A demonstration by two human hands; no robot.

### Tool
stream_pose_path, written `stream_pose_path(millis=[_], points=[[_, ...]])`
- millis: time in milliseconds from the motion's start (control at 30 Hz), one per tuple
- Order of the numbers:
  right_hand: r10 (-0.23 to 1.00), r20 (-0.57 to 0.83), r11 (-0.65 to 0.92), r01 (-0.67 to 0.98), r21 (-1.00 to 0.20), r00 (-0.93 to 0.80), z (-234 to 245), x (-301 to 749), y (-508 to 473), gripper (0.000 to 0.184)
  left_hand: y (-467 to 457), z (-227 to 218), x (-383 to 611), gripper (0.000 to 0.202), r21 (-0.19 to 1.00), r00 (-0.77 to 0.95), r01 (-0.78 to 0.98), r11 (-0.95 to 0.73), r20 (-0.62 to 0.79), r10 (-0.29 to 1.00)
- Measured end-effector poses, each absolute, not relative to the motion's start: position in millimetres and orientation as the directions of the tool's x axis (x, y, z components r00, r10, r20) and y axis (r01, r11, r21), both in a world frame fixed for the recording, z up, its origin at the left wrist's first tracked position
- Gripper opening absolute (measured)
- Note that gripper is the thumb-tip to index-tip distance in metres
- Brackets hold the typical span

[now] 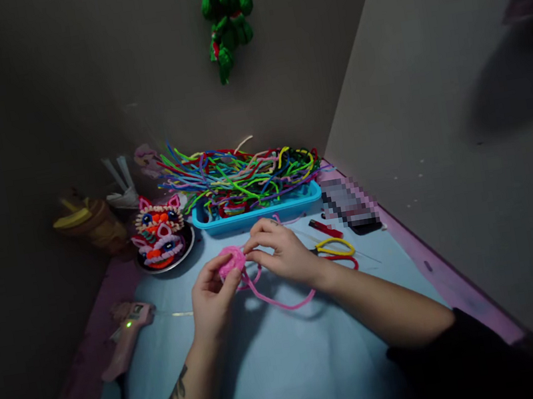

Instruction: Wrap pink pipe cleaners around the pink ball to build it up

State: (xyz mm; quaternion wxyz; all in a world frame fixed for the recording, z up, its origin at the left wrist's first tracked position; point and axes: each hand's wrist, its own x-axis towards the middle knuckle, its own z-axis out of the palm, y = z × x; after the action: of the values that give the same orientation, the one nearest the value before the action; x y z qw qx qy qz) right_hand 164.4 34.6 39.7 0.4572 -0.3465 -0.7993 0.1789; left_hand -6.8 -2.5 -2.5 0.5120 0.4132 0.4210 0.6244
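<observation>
Two hands meet over the light-blue tabletop (284,372), both on one thing. Nearest, the loose tail (283,303) sags nearward and to the right of the pink coil (230,262), curving under the right wrist (long axis roughly left to right). The left hand (211,297) has thumb and fingers closed on the pink coil from lower left. The right hand (282,254) pinches its right edge, fingertips together. Both touch it, so neither is nearer.

Left of the coil and nearer: glue gun (125,326), green lamp lit. Right of the coil: yellow-handled scissors (335,248). Beyond the coil: blue tray (259,215) heaped with coloured pipe cleaners (242,173). Beyond-left: lion head (161,236) on a dish. Far above: green ornament (226,10).
</observation>
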Motion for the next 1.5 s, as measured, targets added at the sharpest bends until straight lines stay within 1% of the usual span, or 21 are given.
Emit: stream_pose_path(millis=[67,133,200,367,500,633,800,867,933,1000,1067,1133,1200,1267,1300,1367,1400,1467,1500], points=[[0.74,0.591,0.673,0.365,-0.643,-0.321,40,164,34,0.004,-3,-4,-7,0.031,0.951,-0.135,-0.279,-0.131,0.096,0.986],[0.742,0.593,0.67,0.352,-0.653,-0.312,40,163,33,0.003,-3,-4,-7,0.031,0.953,-0.142,-0.271,-0.139,0.103,0.985],[0.725,0.621,0.688,0.363,-0.629,-0.297,39,162,32,0.003,-3,-4,-7,0.031,0.952,-0.147,-0.27,-0.14,0.103,0.984],[0.646,0.704,0.751,0.413,-0.516,-0.295,33,158,28,0.009,-3,0,-6,0.036,0.956,-0.167,-0.274,-0.107,0.062,0.984],[0.613,0.746,0.77,0.411,-0.488,-0.261,27,153,25,0.012,-3,2,-5,0.04,0.955,-0.196,-0.279,-0.1,0.045,0.98],[0.623,0.746,0.757,0.423,-0.498,-0.236,24,150,23,0.013,-2,1,-6,0.041,0.952,-0.203,-0.287,-0.104,0.045,0.978],[0.671,0.714,0.714,0.433,-0.55,-0.198,21,149,23,0.014,-1,-2,-6,0.042,0.955,-0.165,-0.29,-0.065,0.017,0.986],[0.701,0.685,0.69,0.431,-0.582,-0.198,21,149,23,0.015,-1,-2,-6,0.041,0.955,-0.153,-0.289,-0.062,0.018,0.988],[0.751,0.633,0.642,0.426,-0.637,-0.185,21,148,23,0.014,0,-2,-6,0.037,0.96,-0.156,-0.267,-0.079,0.038,0.987],[0.817,0.554,0.563,0.424,-0.71,-0.157,23,148,24,0.012,0,0,-6,0.034,0.966,-0.155,-0.235,-0.105,0.07,0.986],[0.883,0.445,0.465,0.415,-0.782,-0.15,26,149,27,0.009,0,2,-7,0.031,0.97,-0.13,-0.21,-0.121,0.095,0.987],[0.925,0.325,0.378,0.388,-0.84,-0.199,28,152,29,0.007,-1,3,-8,0.029,0.971,-0.105,-0.203,-0.125,0.106,0.989],[0.929,0.226,0.321,0.339,-0.884,-0.292,30,155,33,0.007,-1,3,-8,0.028,0.971,-0.088,-0.209,-0.118,0.101,0.991],[0.918,0.175,0.288,0.297,-0.91,-0.356,32,158,35,0.008,0,2,-9,0.028,0.969,-0.073,-0.225,-0.104,0.089,0.993],[0.917,0.169,0.282,0.289,-0.915,-0.36,33,159,36,0.007,0,1,-9,0.028,0.967,-0.073,-0.233,-0.099,0.084,0.994],[0.927,0.199,0.301,0.312,-0.901,-0.319,37,160,34,0.003,2,-1,-10,0.03,0.96,-0.099,-0.263,-0.096,0.072,0.992],[0.929,0.239,0.33,0.337,-0.882,-0.283,39,161,33,0.005,4,-1,-10,0.032,0.954,-0.123,-0.286,-0.094,0.061,0.991],[0.904,0.354,0.426,0.417,-0.803,-0.241,44,161,27,0.015,7,0,-10,0.037,0.932,-0.183,-0.351,-0.088,0.024,0.983],[0.875,0.409,0.484,0.467,-0.74,-0.26,47,160,23,0.022,8,2,-10,0.039,0.918,-0.21,-0.387,-0.084,0.001,0.978]])
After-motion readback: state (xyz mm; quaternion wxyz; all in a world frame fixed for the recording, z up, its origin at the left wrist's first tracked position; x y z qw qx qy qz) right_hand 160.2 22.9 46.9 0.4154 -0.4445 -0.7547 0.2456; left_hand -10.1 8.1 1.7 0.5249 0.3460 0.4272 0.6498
